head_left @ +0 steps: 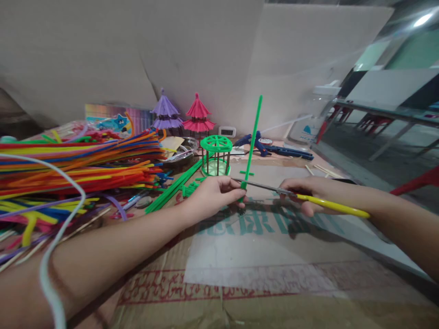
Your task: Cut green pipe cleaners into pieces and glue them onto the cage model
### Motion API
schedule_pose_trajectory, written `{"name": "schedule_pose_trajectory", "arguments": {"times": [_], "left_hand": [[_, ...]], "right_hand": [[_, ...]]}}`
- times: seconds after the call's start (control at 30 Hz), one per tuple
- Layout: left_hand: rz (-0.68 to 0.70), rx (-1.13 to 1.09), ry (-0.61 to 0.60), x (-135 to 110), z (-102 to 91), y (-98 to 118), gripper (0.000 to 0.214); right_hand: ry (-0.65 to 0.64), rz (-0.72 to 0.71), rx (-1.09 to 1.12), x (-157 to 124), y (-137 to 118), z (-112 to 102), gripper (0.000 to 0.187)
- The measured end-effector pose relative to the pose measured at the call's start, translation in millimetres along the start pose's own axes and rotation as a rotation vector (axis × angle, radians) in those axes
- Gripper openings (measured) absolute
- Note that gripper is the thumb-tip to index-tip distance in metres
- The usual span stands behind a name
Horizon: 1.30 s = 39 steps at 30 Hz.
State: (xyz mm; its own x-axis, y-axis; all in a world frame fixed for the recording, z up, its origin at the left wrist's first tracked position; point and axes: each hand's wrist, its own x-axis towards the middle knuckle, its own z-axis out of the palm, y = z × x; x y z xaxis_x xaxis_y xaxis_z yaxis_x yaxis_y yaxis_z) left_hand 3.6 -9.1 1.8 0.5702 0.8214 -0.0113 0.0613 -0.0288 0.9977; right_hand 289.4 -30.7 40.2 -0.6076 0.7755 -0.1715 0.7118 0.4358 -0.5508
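Between thumb and fingers, my left hand (222,194) pinches the lower end of a green pipe cleaner (254,141), which stands up nearly straight. My right hand (308,192) grips a yellow-handled tool with a thin metal shaft, which looks like pliers (332,205). Its tip reaches the pipe cleaner just above my left fingers; how the jaws stand is too small to tell. A short green piece (247,173) lies crosswise just behind. Close beyond my left hand stands a small round green frame (216,144) on brown posts, with cut green bits (189,188) near it.
Bundles of coloured pipe cleaners (78,160) fill the left side, crossed by a white cable (73,183). Behind stand a purple pagoda (165,109), a pink pagoda (198,114), a blue glue gun (255,142), blue-handled pliers (291,152) and a clear bottle (305,123). A clear sheet (240,260) covers printed cardboard.
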Motion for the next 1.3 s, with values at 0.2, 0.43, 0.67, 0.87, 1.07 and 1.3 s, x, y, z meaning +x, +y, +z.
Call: {"name": "schedule_pose_trajectory", "arguments": {"times": [0.2,0.43,0.67,0.87,1.07,1.3], "left_hand": [[0.0,-0.003,-0.02,0.4,-1.5,-2.6,0.013],[0.01,-0.005,-0.038,0.5,-2.3,-3.9,0.016],[0.0,-0.02,-0.026,0.4,-2.4,-2.5,0.015],[-0.003,-0.033,-0.021,1.2,-2.7,-1.8,0.014],[-0.015,-0.034,-0.008,1.5,-2.9,-1.2,0.014],[0.062,0.223,0.154,2.0,-6.6,0.5,0.016]], "right_hand": [[-0.017,0.015,-0.005,0.4,-2.9,0.3,0.042],[-0.024,0.046,0.018,0.6,2.7,1.5,0.028],[-0.019,0.04,0.025,-0.6,4.8,4.5,0.022],[-0.013,0.062,0.078,-1.5,11.0,5.7,0.025],[-0.004,-0.001,-0.024,1.6,11.9,6.7,0.029],[0.086,0.007,-0.086,-0.7,7.5,-7.9,0.043]]}}
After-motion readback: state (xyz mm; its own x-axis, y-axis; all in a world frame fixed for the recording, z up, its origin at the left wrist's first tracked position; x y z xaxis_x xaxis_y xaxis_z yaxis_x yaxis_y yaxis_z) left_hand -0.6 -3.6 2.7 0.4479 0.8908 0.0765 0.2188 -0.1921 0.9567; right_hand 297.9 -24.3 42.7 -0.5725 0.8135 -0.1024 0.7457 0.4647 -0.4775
